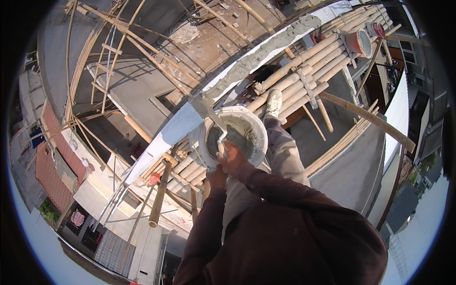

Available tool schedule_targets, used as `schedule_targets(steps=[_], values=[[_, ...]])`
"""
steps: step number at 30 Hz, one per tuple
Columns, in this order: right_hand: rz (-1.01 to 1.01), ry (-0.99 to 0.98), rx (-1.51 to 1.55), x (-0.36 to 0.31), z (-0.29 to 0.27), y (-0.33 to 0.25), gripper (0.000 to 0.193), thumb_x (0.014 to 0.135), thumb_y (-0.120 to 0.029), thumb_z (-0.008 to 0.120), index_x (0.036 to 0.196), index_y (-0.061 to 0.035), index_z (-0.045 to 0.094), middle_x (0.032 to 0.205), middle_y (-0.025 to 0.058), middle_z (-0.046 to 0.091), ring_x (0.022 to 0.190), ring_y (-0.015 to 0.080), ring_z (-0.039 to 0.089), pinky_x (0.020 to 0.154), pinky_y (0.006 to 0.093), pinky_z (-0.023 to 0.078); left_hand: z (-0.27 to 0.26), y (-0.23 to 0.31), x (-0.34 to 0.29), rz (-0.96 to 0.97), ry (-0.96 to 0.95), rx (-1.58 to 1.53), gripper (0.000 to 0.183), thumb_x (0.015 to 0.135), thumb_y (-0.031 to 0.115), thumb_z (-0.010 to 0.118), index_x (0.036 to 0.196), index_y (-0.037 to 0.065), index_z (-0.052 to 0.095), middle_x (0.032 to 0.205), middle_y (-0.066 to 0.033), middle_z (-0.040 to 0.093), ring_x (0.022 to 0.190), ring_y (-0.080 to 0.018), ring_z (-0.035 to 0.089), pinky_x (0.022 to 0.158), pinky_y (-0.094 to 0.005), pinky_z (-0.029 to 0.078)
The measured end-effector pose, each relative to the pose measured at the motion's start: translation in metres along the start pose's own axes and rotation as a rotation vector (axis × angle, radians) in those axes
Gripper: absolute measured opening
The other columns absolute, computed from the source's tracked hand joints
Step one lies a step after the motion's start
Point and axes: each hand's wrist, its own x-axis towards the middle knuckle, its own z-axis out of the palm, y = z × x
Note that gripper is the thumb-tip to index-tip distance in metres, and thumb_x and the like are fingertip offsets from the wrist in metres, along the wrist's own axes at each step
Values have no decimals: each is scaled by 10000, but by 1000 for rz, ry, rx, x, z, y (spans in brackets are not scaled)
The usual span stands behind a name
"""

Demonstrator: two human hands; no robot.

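My right hand [233,159] is closed round the handle of a trowel [208,113]. The trowel's mortar-smeared blade reaches over the far-left rim of a round bucket [262,130], toward the wall top. Grey wet mortar [243,137] lies in the bucket, and its rim is caked with it. Just below and left of the right hand, my left hand [217,177] grips the bucket's near rim, its fingers partly hidden. Beyond the bucket runs a narrow white wall top [183,118], its far stretch carrying a rough band of grey mortar [256,58].
My shoe [274,102] stands on lashed bamboo poles [304,88], high above lower floors. Another bucket [359,43] sits farther along the poles at the right. A loose plank [368,118] juts out to the right. Bamboo scaffolding [107,71] rises at the left.
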Motion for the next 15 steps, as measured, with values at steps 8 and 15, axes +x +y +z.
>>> schedule_targets(steps=[8, 15], values=[[15, -527, -144, -65, -64, -8, 496, 888, -288, 629, 1172, 116, 576, 1073, 309, 647, 1051, 439, 638, 913, 454, 502, -48, -73, -15, 122, 73, 376, 254, 866, 180, 655, 1107, 96, 654, 955, -211, 700, 926, -352, 693, 759, -433, 522], [0, -983, -795, 2, 29, 33, 513, 895, -368, 640, 1183, 57, 616, 1147, 282, 649, 1118, 398, 628, 967, 470, 491, -72, -95, -31, -40, 256, -189, 290, 852, 91, 644, 1122, -12, 612, 1060, -87, 661, 933, -225, 675, 802, -402, 562]])
